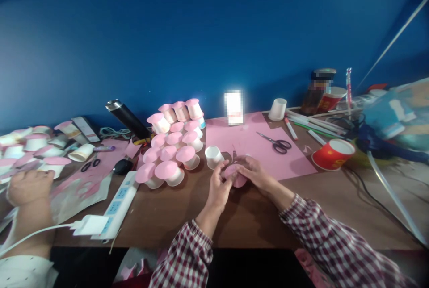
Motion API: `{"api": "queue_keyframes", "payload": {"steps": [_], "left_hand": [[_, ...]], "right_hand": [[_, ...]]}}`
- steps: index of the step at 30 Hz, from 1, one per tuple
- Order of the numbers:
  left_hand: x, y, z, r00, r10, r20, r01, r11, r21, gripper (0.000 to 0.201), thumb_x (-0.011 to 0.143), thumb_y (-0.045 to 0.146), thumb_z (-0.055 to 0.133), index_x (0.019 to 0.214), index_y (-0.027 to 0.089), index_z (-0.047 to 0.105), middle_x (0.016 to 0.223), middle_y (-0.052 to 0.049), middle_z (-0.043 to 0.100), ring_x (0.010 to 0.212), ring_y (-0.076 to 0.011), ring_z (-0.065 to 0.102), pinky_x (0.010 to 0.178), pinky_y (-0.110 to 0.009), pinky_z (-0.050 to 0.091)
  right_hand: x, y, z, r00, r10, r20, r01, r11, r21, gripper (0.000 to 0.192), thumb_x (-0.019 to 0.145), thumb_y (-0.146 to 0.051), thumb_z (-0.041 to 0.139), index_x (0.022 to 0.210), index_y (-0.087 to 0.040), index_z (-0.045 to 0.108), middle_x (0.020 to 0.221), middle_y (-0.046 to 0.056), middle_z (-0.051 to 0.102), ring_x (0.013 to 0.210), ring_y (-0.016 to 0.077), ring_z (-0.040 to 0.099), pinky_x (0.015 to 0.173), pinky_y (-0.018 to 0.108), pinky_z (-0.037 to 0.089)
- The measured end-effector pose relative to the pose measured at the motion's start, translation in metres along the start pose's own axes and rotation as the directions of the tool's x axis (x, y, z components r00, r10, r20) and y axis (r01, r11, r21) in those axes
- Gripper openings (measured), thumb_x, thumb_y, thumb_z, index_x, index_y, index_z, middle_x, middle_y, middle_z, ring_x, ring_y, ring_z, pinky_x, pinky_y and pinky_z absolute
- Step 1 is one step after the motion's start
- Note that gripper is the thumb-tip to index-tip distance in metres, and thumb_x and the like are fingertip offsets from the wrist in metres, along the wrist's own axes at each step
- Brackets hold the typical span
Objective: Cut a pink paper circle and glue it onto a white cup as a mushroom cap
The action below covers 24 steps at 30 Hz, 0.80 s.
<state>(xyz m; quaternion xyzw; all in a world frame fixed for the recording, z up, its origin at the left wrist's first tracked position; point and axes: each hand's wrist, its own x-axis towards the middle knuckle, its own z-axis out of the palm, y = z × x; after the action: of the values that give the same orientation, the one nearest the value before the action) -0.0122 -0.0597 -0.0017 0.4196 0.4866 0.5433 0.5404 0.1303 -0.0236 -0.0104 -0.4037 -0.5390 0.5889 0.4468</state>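
Observation:
Above the table's front half, my left hand (218, 189) and my right hand (258, 175) come together on a piece of pink paper (240, 181). Fingers of both hands are closed on it, and part of its shape is hidden behind them. Just beyond my left hand stands a white paper cup (213, 156). A large pink paper sheet (221, 132) lies behind my hands, with black-handled scissors (280, 146) resting on its right part. To the left, several white cups (174, 177) carry round pink paper discs (167, 169), some stacked at the back.
A power strip (117, 203) with a white plug, a black flask (125, 118) and another person's hand (30, 187) are on the left. A glowing screen (233, 107) stands at the back. Rightward are a white cup (278, 109), pens and a red cup (333, 154).

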Motion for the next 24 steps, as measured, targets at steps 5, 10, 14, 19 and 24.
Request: {"api": "queue_keyframes", "payload": {"steps": [5,10,14,19,24], "left_hand": [[-0.0002,0.0011,-0.0031,0.998,-0.054,0.038,0.055,0.998,-0.039,0.052,0.074,0.036,0.067,0.119,0.017,0.052,0.109,-0.012,0.065,0.098,-0.0227,0.063,0.087,-0.035,0.048],[0.001,-0.0017,-0.0015,1.0,-0.026,0.015,0.027,0.997,-0.073,0.051,0.068,0.03,0.074,0.113,0.016,0.056,0.109,-0.011,0.065,0.098,-0.0213,0.062,0.087,-0.033,0.048],[-0.0004,-0.0012,-0.0028,0.999,-0.036,0.018,0.038,0.997,-0.069,0.049,0.072,0.034,0.07,0.115,0.017,0.056,0.112,-0.011,0.063,0.1,-0.0219,0.061,0.087,-0.033,0.048],[-0.0038,0.001,-0.0046,0.997,-0.071,0.036,0.075,0.99,-0.116,0.047,0.075,0.036,0.066,0.117,0.018,0.053,0.112,-0.011,0.063,0.098,-0.0206,0.062,0.083,-0.031,0.049],[-0.0052,0.0004,-0.0047,0.999,-0.037,0.038,0.041,0.993,-0.112,0.052,0.07,0.029,0.072,0.116,0.017,0.052,0.107,-0.009,0.065,0.095,-0.018,0.062,0.081,-0.027,0.049]], "right_hand": [[-0.001,-0.0017,0.0002,1.0,0.022,0.004,-0.022,0.999,0.026,0.038,0.079,-0.036,0.064,0.111,-0.018,0.056,0.104,0.008,0.066,0.093,0.0217,0.064,0.08,0.035,0.05],[-0.0003,0.0001,-0.0004,1.0,0.017,-0.017,-0.016,0.999,0.052,0.038,0.075,-0.037,0.068,0.107,-0.018,0.057,0.101,0.006,0.067,0.093,0.0211,0.063,0.082,0.034,0.049],[-0.0001,-0.0013,0.0004,0.999,0.035,-0.026,-0.032,0.995,0.098,0.038,0.073,-0.037,0.07,0.105,-0.018,0.059,0.098,0.006,0.067,0.091,0.021,0.063,0.082,0.035,0.048],[-0.0023,-0.0054,0.004,0.995,0.077,-0.061,-0.062,0.977,0.206,0.04,0.073,-0.04,0.069,0.104,-0.016,0.058,0.092,0.006,0.067,0.082,0.0191,0.063,0.074,0.032,0.05],[-0.0032,-0.0071,0.005,0.991,0.107,-0.082,-0.082,0.96,0.269,0.039,0.071,-0.037,0.072,0.101,-0.017,0.058,0.087,0.004,0.066,0.078,0.0163,0.062,0.068,0.027,0.049]]}}
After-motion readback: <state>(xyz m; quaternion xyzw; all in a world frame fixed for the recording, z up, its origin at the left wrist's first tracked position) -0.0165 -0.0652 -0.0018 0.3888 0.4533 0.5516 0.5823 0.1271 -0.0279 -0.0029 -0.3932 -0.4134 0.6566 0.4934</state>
